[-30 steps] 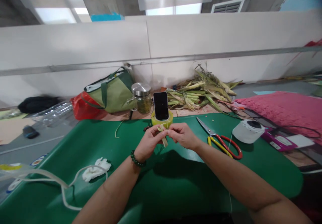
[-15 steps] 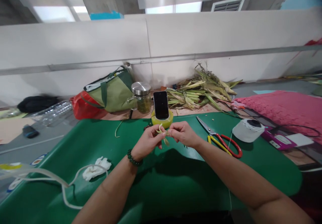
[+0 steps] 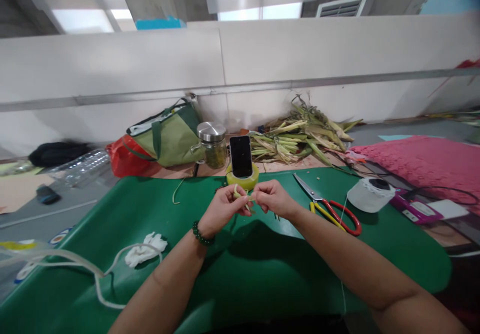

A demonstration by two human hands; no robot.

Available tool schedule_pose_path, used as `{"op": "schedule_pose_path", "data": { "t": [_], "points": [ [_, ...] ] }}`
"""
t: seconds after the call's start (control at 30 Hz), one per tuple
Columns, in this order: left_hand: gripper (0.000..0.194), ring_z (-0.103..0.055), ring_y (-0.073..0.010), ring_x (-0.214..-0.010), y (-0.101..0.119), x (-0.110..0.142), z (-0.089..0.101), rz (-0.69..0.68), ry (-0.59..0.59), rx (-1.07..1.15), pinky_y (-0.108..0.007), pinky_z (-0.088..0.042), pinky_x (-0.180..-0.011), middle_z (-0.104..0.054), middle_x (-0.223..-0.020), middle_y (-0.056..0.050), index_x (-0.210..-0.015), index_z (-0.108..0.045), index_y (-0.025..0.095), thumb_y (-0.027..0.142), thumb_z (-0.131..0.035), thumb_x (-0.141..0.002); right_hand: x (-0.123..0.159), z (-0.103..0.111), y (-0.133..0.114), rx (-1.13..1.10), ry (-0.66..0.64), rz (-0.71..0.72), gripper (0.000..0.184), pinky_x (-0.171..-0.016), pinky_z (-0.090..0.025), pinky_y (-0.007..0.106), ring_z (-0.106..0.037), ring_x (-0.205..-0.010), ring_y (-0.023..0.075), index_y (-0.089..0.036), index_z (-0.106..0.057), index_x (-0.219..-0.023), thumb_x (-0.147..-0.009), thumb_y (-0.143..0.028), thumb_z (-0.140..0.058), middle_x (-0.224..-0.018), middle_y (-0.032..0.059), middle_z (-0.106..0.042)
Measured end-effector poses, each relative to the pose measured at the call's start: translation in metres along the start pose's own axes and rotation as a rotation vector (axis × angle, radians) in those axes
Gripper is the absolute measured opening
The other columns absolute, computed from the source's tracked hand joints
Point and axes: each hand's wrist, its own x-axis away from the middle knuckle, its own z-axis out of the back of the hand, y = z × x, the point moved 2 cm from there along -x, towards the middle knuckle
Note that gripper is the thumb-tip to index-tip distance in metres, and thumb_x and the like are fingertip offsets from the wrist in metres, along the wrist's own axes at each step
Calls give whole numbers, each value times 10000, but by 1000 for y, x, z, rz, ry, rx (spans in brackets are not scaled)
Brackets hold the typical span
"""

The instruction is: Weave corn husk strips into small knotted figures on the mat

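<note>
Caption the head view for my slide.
Left hand and right hand pinch a pale strip above a green mat, scissors and spool at right.

plant strip (image 3: 250, 198) | pale yellow-green, narrow, thin | gripped, partly covered, middle section running roughly level | one bit curling upward on its left, another slanting below | just below frame centre

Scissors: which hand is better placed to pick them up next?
Probably the right hand: the red-and-yellow-handled scissors lie on its side of the green mat, beside its forearm. The left hand is farther away. Both pinch the pale green husk, so either would need freeing.
</note>
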Motion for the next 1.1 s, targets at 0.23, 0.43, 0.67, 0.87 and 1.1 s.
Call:
{"op": "schedule_pose_path", "data": {
  "t": [0.23,0.43,0.67,0.87,1.1],
  "points": [
    [324,-623,-110,-471,1,0,4,50,-61,12,-207,-487,-487,-684,-634,-26,-694,-544,150,384,-765,-651,-1,1,2,-7,-8,-30,219,-353,-279,174,-368,-323,46,-177,-473,-485,-666,-290,-524,-383,-68,-437],
    [436,-611,-114,-470,-6,-4,3,73,50,66,-228,-494,-500,-696,-658,-8,-833,-481,183,359,-803,-598,-2,9,-2,159,-67,10,235,-394,-288,185,-382,-383,59,-173,-493,-518,-716,-300,-499,-427,-51,-441],
    [315,-606,-106,-549,-11,-7,3,89,93,48,-221,-484,-565,-639,-627,-7,-782,-623,136,388,-758,-649,-1,8,-3,338,-28,122,306,-448,-269,202,-356,-454,68,-169,-472,-518,-783,-319,-495,-477,-36,-436],
    [380,-549,-82,-539,-14,-8,3,93,166,99,-211,-450,-549,-598,-631,15,-835,-637,133,402,-790,-615,2,2,0,452,-19,216,297,-485,-274,203,-373,-504,75,-158,-542,-587,-838,-305,-487,-526,-33,-455],
    [394,-549,-97,-572,-17,-9,1,99,106,56,-233,-484,-589,-602,-622,-1,-656,-635,136,492,-785,-579,-1,6,-1,382,1,154,309,-456,-289,199,-393,-462,74,-162,-495,-528,-793,-319,-500,-482,-28,-468]
  ]
}}
